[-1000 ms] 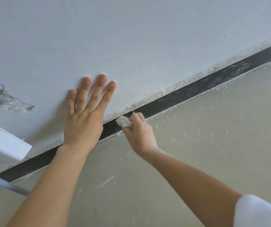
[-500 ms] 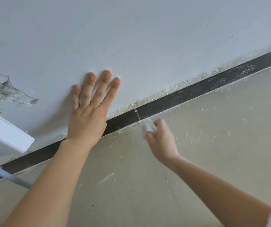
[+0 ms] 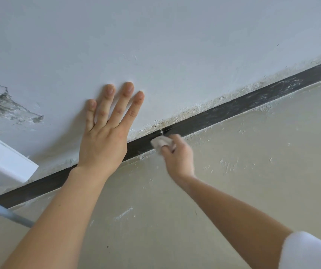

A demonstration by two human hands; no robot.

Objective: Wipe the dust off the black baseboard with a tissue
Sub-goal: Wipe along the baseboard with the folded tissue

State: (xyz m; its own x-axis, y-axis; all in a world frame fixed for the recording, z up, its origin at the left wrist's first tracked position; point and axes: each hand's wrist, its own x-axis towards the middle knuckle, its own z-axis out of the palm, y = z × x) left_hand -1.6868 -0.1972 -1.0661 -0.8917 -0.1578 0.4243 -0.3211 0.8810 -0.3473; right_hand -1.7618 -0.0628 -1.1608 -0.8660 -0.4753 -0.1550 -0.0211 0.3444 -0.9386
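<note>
Wiping step in hand. Right hand (image 3: 177, 158) clenched round tissue (image 3: 160, 142), pressed on baseboard (image 3: 233, 111) at fingertips. Left hand (image 3: 105, 140) flat, fingers straight, on wall (image 3: 155, 45). Next, judged: stroke along dusty stretch right of fingers.
</note>
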